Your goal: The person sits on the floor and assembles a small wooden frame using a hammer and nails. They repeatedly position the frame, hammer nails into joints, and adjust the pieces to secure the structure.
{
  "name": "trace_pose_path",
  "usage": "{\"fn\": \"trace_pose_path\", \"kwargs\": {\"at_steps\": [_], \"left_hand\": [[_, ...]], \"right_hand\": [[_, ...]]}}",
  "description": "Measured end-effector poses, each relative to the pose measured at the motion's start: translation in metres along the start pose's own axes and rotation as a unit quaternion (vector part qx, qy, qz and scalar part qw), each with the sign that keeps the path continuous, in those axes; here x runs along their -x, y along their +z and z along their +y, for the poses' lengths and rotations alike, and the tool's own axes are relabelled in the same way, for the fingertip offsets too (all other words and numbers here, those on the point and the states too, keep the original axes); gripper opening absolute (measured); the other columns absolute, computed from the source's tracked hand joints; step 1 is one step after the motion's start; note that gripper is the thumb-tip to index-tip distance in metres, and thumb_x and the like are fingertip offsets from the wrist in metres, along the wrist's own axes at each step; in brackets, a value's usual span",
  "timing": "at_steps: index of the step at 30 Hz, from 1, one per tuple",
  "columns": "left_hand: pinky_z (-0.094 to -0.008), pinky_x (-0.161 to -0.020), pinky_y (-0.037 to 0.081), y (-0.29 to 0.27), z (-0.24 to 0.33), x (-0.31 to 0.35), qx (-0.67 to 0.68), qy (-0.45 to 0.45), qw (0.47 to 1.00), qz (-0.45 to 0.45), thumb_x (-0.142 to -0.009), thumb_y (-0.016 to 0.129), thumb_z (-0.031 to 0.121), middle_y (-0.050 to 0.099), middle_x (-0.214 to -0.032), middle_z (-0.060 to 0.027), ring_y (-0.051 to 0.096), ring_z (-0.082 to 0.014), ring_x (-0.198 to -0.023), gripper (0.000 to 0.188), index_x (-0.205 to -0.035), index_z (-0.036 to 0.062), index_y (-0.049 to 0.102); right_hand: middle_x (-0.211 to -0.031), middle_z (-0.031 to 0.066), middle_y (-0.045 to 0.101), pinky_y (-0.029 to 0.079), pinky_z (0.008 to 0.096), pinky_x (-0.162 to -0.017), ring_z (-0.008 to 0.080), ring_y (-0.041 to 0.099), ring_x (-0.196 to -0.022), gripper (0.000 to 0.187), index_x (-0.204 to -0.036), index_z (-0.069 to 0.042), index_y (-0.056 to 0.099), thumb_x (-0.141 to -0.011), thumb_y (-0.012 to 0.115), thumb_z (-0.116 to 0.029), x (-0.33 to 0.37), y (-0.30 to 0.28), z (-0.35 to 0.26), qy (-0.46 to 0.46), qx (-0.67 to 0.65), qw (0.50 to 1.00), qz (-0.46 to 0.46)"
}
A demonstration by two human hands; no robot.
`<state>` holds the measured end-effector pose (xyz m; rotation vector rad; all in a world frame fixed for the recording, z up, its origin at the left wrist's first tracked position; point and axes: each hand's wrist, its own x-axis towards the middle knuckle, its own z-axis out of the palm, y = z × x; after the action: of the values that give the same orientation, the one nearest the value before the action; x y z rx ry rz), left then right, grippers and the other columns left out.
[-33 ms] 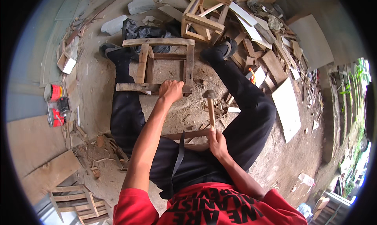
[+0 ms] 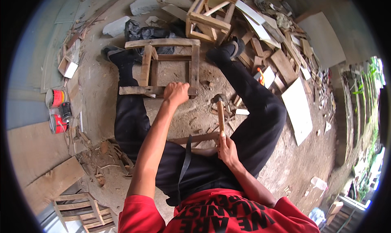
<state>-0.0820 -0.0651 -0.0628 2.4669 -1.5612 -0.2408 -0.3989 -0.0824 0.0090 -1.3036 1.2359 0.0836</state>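
Between my legs stands a rough wooden frame (image 2: 163, 43), built of nailed slats with crossbars inside. My left hand (image 2: 176, 93) is closed over the right part of its near rail, knuckles up, so the wood beneath the fingers is hidden. Lower and to the right, my right hand (image 2: 228, 150) grips a hammer (image 2: 220, 117) by its wooden handle. The dark metal head points away from me, above the dirt floor and apart from the frame. Under my thighs a low wooden piece (image 2: 199, 138) shows partly.
A second wooden frame (image 2: 209, 21) lies tilted at the far end, beside a heap of scrap boards (image 2: 283, 66). Black plastic (image 2: 142, 31) lies behind the near frame. Red cans (image 2: 59, 125) stand at the left. A white panel (image 2: 297, 115) lies at the right.
The hammer has turned slightly in my right hand, so its head shows at a different angle. My left hand keeps its place on the frame's rail.
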Motion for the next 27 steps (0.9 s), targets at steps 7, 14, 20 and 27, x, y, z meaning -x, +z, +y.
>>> {"fn": "trace_pose_path", "kwargs": {"at_steps": [7, 14, 20, 27], "left_hand": [[-0.0488, -0.070, 0.056, -0.014, 0.012, -0.004, 0.004, 0.000, 1.000, -0.012, -0.083, 0.061, 0.019, 0.071, -0.080, -0.0212, 0.071, -0.0402, -0.076, 0.016, -0.083, 0.0052, 0.069], [-0.0490, -0.075, 0.056, -0.016, 0.014, -0.004, 0.016, -0.029, 0.999, -0.042, -0.080, 0.061, 0.016, 0.072, -0.084, -0.0201, 0.071, -0.0406, -0.082, 0.013, -0.084, 0.0070, 0.070], [-0.0479, -0.076, 0.056, -0.011, 0.003, -0.004, 0.002, -0.023, 0.999, -0.036, -0.078, 0.064, 0.016, 0.072, -0.086, -0.0209, 0.071, -0.0398, -0.084, 0.015, -0.087, 0.0054, 0.069], [-0.0486, -0.074, 0.055, -0.015, 0.016, -0.006, 0.011, -0.024, 0.998, -0.055, -0.079, 0.065, 0.019, 0.072, -0.084, -0.0209, 0.071, -0.0400, -0.081, 0.016, -0.084, 0.0044, 0.068]], "right_hand": [[-0.064, 0.0076, 0.052, 0.043, 0.0361, -0.055, 0.0163, 0.051, -0.057, 0.045, -0.096, 0.001, 0.056, -0.108, 0.041, -0.040, 0.008, -0.002, 0.015, -0.122, -0.001, 0.992, 0.043], [-0.066, 0.0218, 0.058, 0.046, 0.0459, -0.061, 0.0340, 0.061, -0.062, 0.059, -0.089, 0.003, 0.058, -0.105, 0.041, -0.051, -0.025, 0.021, -0.034, -0.195, 0.118, 0.974, 0.022], [-0.061, -0.0009, 0.045, 0.032, 0.0228, -0.047, 0.0057, 0.040, -0.052, 0.051, -0.090, -0.002, 0.048, -0.107, 0.033, -0.047, 0.047, 0.009, -0.120, -0.409, -0.078, 0.909, -0.021], [-0.062, 0.0015, 0.049, 0.038, 0.0305, -0.051, 0.0127, 0.047, -0.054, 0.058, -0.085, -0.001, 0.053, -0.106, 0.036, -0.052, -0.016, 0.025, -0.025, -0.277, 0.043, 0.960, 0.000]]}}
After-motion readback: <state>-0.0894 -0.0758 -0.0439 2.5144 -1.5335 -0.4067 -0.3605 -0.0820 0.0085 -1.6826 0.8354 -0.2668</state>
